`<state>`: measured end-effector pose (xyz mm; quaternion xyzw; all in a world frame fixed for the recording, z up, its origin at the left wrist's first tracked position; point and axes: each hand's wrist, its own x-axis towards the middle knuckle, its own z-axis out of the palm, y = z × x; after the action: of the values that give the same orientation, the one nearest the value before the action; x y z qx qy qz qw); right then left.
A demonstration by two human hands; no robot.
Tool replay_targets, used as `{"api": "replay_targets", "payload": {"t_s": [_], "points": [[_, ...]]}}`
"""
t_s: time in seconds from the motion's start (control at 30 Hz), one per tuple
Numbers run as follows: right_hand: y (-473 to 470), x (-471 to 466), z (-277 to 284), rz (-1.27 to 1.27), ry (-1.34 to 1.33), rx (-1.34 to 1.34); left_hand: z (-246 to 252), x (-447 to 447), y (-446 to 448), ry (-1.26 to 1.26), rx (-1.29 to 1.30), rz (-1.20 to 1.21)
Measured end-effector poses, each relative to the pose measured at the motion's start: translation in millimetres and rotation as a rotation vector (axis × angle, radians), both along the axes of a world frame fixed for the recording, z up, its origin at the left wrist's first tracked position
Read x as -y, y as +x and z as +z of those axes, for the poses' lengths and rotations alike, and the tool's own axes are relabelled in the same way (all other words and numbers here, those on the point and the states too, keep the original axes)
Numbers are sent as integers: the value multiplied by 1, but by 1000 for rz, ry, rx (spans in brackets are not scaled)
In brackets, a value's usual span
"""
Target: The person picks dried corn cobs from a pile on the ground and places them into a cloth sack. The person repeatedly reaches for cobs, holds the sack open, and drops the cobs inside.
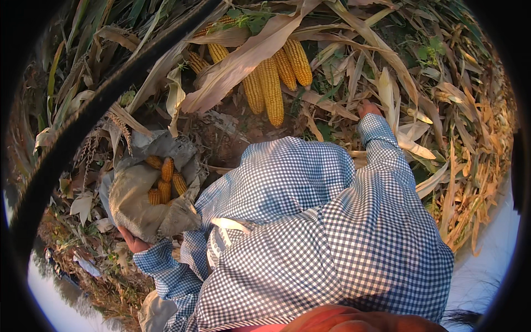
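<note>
At the lower left, my left hand (pixel 133 241) grips the outer side of a worn, pale woven sack (pixel 128 199), with some fingers hidden against the cloth. The sack's mouth gapes, and several husked yellow corn cobs (pixel 164 189) lie inside it. My right hand (pixel 367 108) reaches to the ground on the right, among dry corn husks and leaves (pixel 352 83). Its fingertips are covered there, so what they hold cannot be seen. Ahead of me, several bare corn cobs (pixel 270 93) lie on the soil, partly under a long dry leaf (pixel 249 58).
Husked ears with pale wrappers (pixel 415 145) lie right of my right arm. Standing dry stalks (pixel 485 166) line the right side. Green-brown leaves (pixel 83 45) crowd the upper left. A dark strap (pixel 83 120) crosses the view at left. Bare soil (pixel 232 137) shows before my knees.
</note>
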<state>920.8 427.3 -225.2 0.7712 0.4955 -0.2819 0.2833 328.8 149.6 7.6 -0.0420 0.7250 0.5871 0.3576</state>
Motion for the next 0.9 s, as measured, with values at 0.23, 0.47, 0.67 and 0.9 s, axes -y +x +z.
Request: {"api": "replay_targets", "payload": {"t_s": [0.23, 0.47, 0.67, 0.9], "points": [[-24, -21, -43, 356, -345, 176, 7, 5, -1, 9, -76, -23], [-24, -2, -30, 257, -248, 137, 10, 15, -6, 29, 2, 147], [-32, -4, 38, 132, -113, 148, 11, 12, -1, 166, -27, 251], [-43, -24, 99, 463, 373, 241, 8, 34, -9, 416, 167, 260]]}}
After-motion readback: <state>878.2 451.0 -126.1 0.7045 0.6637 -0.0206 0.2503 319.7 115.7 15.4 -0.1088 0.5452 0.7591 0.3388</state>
